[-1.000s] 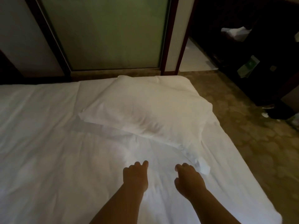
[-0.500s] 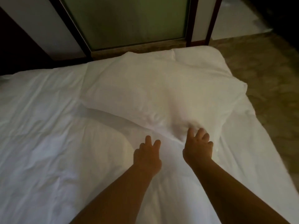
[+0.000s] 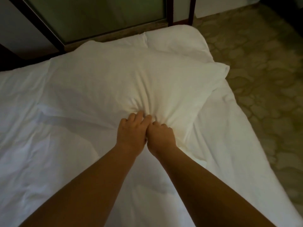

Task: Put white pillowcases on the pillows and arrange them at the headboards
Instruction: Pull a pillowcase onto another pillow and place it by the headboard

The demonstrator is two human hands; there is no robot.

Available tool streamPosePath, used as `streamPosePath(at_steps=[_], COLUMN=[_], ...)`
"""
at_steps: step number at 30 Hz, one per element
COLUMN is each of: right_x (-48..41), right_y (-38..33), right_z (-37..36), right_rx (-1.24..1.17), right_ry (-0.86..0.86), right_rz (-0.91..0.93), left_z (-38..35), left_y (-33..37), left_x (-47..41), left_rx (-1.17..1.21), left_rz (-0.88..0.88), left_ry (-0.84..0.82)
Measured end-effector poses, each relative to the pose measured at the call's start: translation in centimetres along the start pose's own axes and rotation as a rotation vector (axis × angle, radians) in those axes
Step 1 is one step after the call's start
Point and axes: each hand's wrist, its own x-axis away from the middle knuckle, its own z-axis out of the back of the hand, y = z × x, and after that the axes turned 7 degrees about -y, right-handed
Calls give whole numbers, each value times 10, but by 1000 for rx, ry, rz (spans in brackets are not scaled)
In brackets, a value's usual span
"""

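Observation:
A white pillow [image 3: 131, 79] in a white pillowcase lies slantwise across the far right part of the bed [image 3: 41, 153]. My left hand [image 3: 132, 130] and my right hand [image 3: 160, 135] sit side by side at the pillow's near edge, touching each other. The fingers of both dig into the fabric, which bunches into folds around them. The pillow's right corner [image 3: 221, 69] pokes out over the bed's edge. No headboard is in view.
White sheets cover the bed, wrinkled on the left. Patterned carpet [image 3: 262, 79] runs along the bed's right side. Behind the bed stand a frosted glass panel [image 3: 98, 13] in a dark frame and a pale wall.
Both hands have reached forward from the sheet to the pillow's near edge and closed on its fabric. The view has moved closer to the pillow.

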Motion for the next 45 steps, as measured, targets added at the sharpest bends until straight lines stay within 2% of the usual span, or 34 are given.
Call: streamPosePath(at_steps=[3, 7, 11, 18, 23, 31, 35, 40, 45], right_x=[5, 19, 54, 143, 241, 398, 428, 425, 415], right_y=[-10, -33, -70, -124, -155, -205, -220, -217, -212], right_z=[9, 16, 13, -10, -59, -180, -206, -195, -183], right_rx=[-39, -38, -30, 17, 4, 106, 64, 103, 152], right_ry=[-18, -169, -305, -472, -510, -747, -663, -573, -588], right_rz=[20, 45, 54, 10, -52, -48, -34, -24, -7], left_z=[5, 11, 22, 17, 0, -55, -68, -55, -41], left_y=[-9, -20, -34, -30, -10, 22, 22, 22, 22], left_x=[5, 34, 82, 188, 295, 488, 528, 532, 518], left_rx=[26, 195, 182, 180, 197, 325, 346, 342, 353], left_rz=[-31, 90, 135, 184, 127, 101, 147, 148, 143], left_ry=[0, -131, -225, -232, -278, -553, -516, -399, -455])
